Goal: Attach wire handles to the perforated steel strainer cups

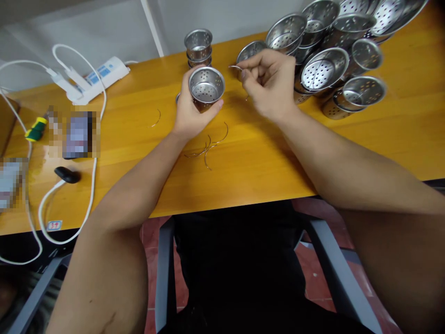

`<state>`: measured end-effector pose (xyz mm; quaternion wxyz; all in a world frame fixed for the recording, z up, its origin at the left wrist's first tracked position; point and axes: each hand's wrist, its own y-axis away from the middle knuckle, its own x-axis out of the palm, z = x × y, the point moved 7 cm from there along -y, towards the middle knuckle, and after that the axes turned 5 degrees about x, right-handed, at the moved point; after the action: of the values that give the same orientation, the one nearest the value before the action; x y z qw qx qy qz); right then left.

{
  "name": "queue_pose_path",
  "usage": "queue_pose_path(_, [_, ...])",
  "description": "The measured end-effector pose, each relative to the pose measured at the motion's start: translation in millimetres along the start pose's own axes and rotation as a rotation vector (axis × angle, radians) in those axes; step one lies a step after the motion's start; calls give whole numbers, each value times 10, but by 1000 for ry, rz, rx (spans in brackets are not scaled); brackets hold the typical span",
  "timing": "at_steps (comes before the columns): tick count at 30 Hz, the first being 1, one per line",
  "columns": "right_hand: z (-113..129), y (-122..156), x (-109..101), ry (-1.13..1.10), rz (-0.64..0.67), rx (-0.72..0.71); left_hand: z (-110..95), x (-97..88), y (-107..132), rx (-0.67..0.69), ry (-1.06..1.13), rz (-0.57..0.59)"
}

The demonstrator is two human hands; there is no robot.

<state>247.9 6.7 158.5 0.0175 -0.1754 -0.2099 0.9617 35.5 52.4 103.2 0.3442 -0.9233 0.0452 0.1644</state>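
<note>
My left hand (190, 111) is wrapped round a small perforated steel cup (206, 86), tilted so its open mouth faces me. Just to its right, my right hand (270, 82) pinches a thin curved wire handle (235, 67) between thumb and fingers, the wire's end a short way from the cup's rim. Several more curved wire handles (208, 146) lie loose on the yellow wooden table (243, 167) just in front of my left hand. One lone wire (156, 118) lies further left.
A short stack of steel cups (198, 46) stands behind the held one. A big heap of perforated cups (333, 51) fills the back right. At the left are a white power strip (97, 79) with cables, a screwdriver (35, 129), a phone (79, 134) and a black object (66, 175).
</note>
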Motion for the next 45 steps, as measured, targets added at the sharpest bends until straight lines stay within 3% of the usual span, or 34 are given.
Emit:
queue_pose_path(3, [196,89,28,-8,12,-39,50,82,18,1,-9,45])
queue_pose_path(7, [279,157,104,-22,77,4,31,128,75,30,8,101])
queue_pose_path(13, [244,141,90,18,72,73,-15,170,124,40,9,147])
queue_pose_path(22, [242,165,100,55,86,26,-65,165,123,-31,50,162])
queue_pose_path(28, [179,165,117,185,109,73,-82,148,128,27,28,161])
queue_pose_path(34, [164,160,128,84,67,20,-71,150,143,11,-17,162])
queue_pose_path(38, [92,144,148,128,50,9,50,184,165,114,22,163])
queue_pose_path(41, [80,139,161,54,-24,-93,137,210,184,236,48,158])
queue_pose_path(45, [50,158,241,6,-26,-133,149,237,209,317,48,173])
